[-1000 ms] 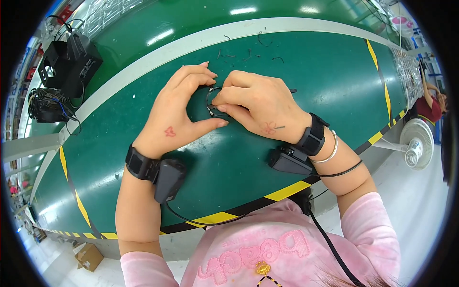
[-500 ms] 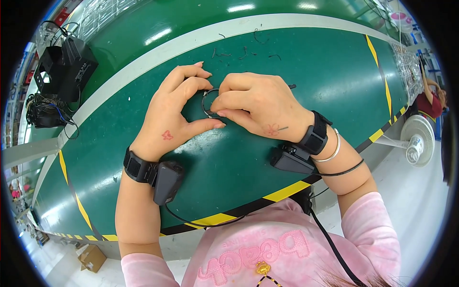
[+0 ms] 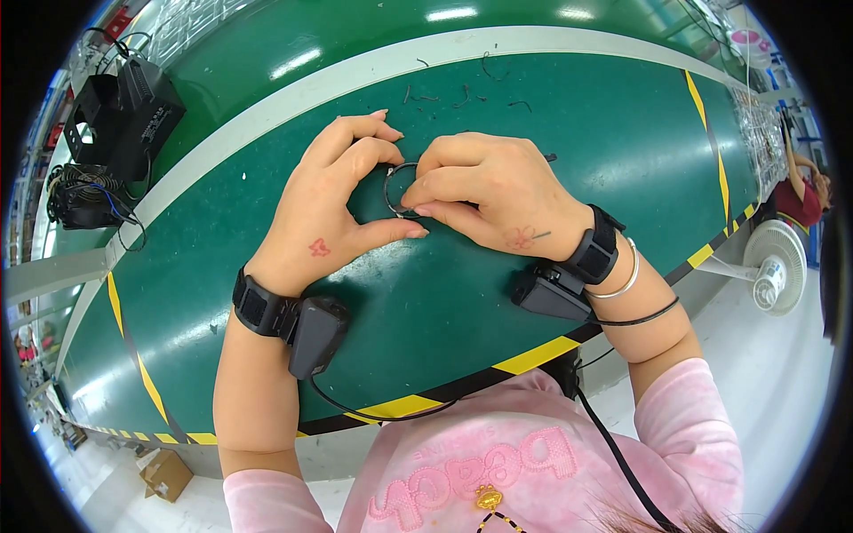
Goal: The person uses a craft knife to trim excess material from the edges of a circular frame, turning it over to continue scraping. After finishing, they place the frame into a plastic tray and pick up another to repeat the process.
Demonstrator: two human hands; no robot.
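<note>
A thin black cable-like loop (image 3: 386,192), with small light spots on it, is held between my two hands above the green table. My left hand (image 3: 324,200) curves around its left side, index fingertip at the upper edge and thumb by the lower edge. With fingers and thumb pinched together, my right hand (image 3: 498,186) grips the loop's right side and hides that part. A short dark tip (image 3: 551,157) pokes out behind my right hand; whether it belongs to the loop, I cannot tell.
Several short black scraps (image 3: 464,96) lie on the green tabletop (image 3: 426,311) beyond my hands. At the far left are a black machine (image 3: 124,115) and coiled cables (image 3: 80,195). A white fan (image 3: 775,266) stands at right, near another person in a red top (image 3: 795,197).
The whole view has shifted slightly, scraps and hands together. Both hands keep nearly the same hold on the loop, my right fingers only a little changed.
</note>
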